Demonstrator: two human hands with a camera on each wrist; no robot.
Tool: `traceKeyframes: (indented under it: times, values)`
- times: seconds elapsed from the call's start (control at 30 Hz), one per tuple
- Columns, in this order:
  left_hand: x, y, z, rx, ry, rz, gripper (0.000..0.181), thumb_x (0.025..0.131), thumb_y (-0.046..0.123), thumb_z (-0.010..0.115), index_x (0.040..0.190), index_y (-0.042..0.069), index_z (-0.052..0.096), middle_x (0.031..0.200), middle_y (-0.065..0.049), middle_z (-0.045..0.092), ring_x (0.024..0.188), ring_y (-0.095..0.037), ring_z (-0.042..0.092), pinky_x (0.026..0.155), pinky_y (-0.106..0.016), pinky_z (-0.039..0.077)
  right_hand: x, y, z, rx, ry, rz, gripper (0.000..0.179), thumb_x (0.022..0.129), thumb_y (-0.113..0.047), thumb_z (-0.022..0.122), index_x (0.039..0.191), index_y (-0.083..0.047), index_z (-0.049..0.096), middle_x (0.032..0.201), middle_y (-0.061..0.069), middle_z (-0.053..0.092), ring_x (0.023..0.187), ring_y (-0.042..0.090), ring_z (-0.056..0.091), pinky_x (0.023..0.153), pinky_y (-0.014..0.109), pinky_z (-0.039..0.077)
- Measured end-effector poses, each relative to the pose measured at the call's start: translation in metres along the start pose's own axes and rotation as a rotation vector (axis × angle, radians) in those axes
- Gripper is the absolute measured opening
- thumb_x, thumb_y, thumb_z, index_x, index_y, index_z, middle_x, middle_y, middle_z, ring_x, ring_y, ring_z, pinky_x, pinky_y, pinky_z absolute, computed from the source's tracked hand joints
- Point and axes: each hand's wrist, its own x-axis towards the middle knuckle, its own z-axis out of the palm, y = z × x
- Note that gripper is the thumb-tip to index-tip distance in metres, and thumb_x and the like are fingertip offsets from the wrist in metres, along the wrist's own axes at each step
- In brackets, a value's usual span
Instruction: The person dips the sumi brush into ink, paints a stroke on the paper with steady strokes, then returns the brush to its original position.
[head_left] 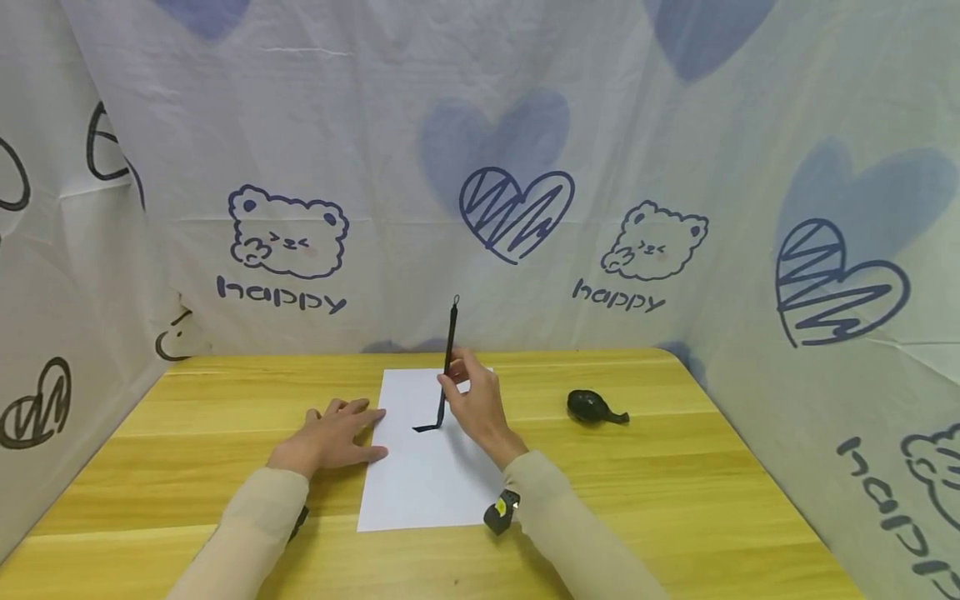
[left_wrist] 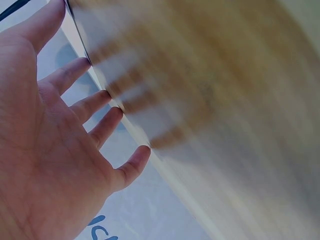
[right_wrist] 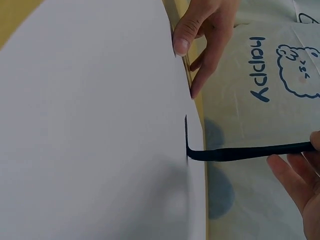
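Note:
A black writing brush point(head_left: 451, 337) stands nearly upright over a white sheet of paper point(head_left: 420, 492), pinched between the thumb and fingers of my right hand point(head_left: 477, 403). Its bent tip touches the paper at the right end of a short black stroke point(head_left: 425, 428). In the right wrist view, the brush point(right_wrist: 240, 152) has its bristles bowed against the sheet. My left hand point(head_left: 330, 440) lies with fingers spread at the paper's left edge, thumb and fingertips on it. The left wrist view shows this hand point(left_wrist: 60, 145) from the palm side, fingertips pressing down.
A dark, glossy, bulb-shaped bottle with a narrow neck point(head_left: 588, 407) lies on the wood-grain table point(head_left: 637, 483), right of the paper. A white curtain point(head_left: 390, 167) printed with hearts and bears hangs behind the table and along both sides.

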Motion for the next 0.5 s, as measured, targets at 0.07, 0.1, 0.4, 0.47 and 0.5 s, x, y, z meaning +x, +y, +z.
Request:
traceKeyframes:
  times: [0.07, 0.1, 0.4, 0.47, 0.5]
  values:
    - [0.0004, -0.0001, 0.0002, -0.002, 0.000, -0.001, 0.078, 0.092, 0.061, 0.066, 0.154, 0.016, 0.049, 0.163, -0.022, 0.039, 0.146, -0.049, 0.036, 0.110, -0.082, 0.024, -0.0002, 0.0002, -0.0012, -0.006, -0.004, 0.005, 0.021, 0.094, -0.003, 0.072, 0.113, -0.003, 0.063, 0.091, 0.015, 0.075, 0.082, 0.028, 0.073, 0.065, 0.024, 0.060]
    - [0.0006, -0.0002, 0.0003, -0.003, 0.000, -0.002, 0.078, 0.092, 0.061, 0.066, 0.154, 0.016, 0.049, 0.163, -0.022, 0.038, 0.146, -0.049, 0.036, 0.110, -0.082, 0.024, -0.0004, 0.0004, -0.0017, -0.008, -0.006, 0.008, 0.021, 0.094, -0.003, 0.072, 0.114, -0.003, 0.063, 0.091, 0.015, 0.075, 0.082, 0.028, 0.072, 0.065, 0.026, 0.060]
    - [-0.0004, -0.0010, 0.0006, -0.010, 0.006, 0.012, 0.080, 0.091, 0.063, 0.066, 0.154, 0.016, 0.050, 0.163, -0.023, 0.038, 0.146, -0.051, 0.035, 0.110, -0.083, 0.023, 0.0008, 0.0046, -0.0056, -0.017, -0.003, 0.010, 0.022, 0.094, -0.002, 0.071, 0.114, -0.003, 0.063, 0.090, 0.014, 0.075, 0.082, 0.028, 0.072, 0.067, 0.032, 0.062]
    - [-0.0007, 0.0001, 0.0000, -0.014, 0.003, 0.009, 0.079, 0.092, 0.061, 0.066, 0.154, 0.015, 0.049, 0.164, -0.023, 0.038, 0.147, -0.051, 0.034, 0.110, -0.083, 0.022, 0.0008, 0.0048, -0.0070, -0.021, -0.001, 0.008, 0.022, 0.094, -0.003, 0.071, 0.114, -0.003, 0.062, 0.090, 0.015, 0.075, 0.082, 0.027, 0.072, 0.066, 0.030, 0.062]
    - [-0.0005, 0.0001, -0.0002, -0.012, 0.003, 0.012, 0.079, 0.092, 0.061, 0.066, 0.154, 0.015, 0.049, 0.164, -0.023, 0.038, 0.146, -0.051, 0.035, 0.110, -0.083, 0.022, 0.0007, 0.0049, -0.0076, -0.023, -0.001, 0.007, 0.021, 0.094, -0.003, 0.071, 0.114, -0.003, 0.062, 0.090, 0.014, 0.075, 0.082, 0.027, 0.073, 0.066, 0.030, 0.061]
